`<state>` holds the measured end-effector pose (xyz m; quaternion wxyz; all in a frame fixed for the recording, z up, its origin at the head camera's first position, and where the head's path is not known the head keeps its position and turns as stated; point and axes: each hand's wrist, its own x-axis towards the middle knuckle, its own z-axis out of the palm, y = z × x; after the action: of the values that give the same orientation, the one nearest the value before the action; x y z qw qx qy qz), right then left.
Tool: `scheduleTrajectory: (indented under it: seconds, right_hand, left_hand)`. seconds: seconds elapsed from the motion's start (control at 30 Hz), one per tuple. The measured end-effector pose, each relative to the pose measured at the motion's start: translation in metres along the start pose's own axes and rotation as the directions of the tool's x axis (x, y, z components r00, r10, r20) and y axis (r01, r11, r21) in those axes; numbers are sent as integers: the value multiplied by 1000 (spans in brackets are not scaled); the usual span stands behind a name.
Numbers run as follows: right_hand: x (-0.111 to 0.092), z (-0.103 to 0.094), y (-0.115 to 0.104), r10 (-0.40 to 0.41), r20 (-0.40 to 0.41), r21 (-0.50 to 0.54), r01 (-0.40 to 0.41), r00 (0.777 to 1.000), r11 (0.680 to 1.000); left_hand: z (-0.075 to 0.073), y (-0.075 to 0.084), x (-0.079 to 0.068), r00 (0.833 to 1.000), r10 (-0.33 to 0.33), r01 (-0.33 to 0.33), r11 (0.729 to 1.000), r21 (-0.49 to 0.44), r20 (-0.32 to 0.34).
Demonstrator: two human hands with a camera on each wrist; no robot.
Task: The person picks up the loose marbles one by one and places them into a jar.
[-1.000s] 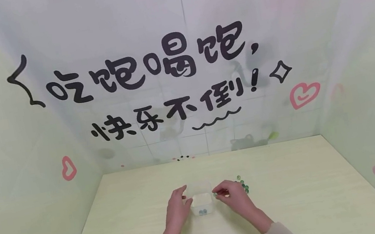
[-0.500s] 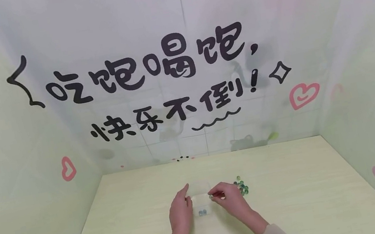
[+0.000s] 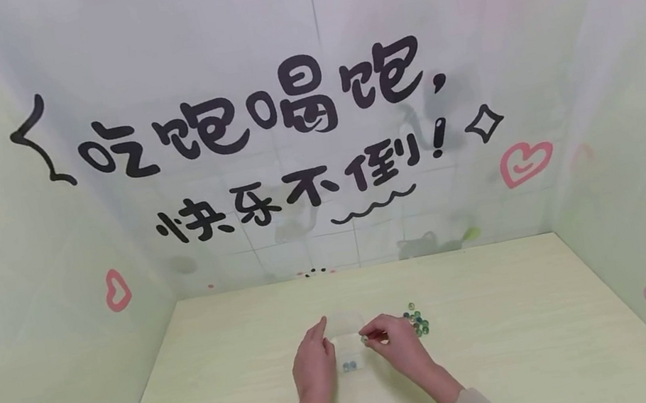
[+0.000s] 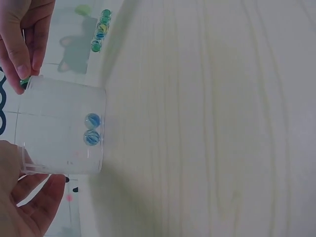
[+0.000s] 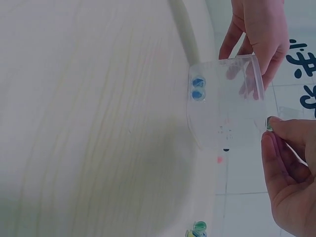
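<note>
Rear wall (image 3: 242, 35), lettered in black Chinese characters on two lines. Upper line (image 3: 263, 108): “吃饱喝饱,”. Lower line (image 3: 310, 187): “快乐不倒!”, its right-hand part underscored by a wavy stroke (image 3: 373, 205), with a four-pointed star outline (image 3: 484, 123) to the right. Right wrist view: sideways characters (image 5: 302, 63), incompletely shown.

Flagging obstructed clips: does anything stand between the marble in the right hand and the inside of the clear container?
Only the container itself, at its rim's right side: the marble in the right hand is right at that edge, contact unclear. No lid shows.
</note>
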<state>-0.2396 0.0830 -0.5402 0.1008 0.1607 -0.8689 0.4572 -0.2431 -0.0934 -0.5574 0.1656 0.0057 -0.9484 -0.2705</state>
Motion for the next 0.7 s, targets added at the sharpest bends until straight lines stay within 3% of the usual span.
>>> scheduleTrajectory:
  seconds: [0.7]
  right_hand:
    - [-8,-12,6,37,-7,15,-37,999,999]
  left_hand:
    - [1,0,-1,999,16,-16,1000,2,-34]
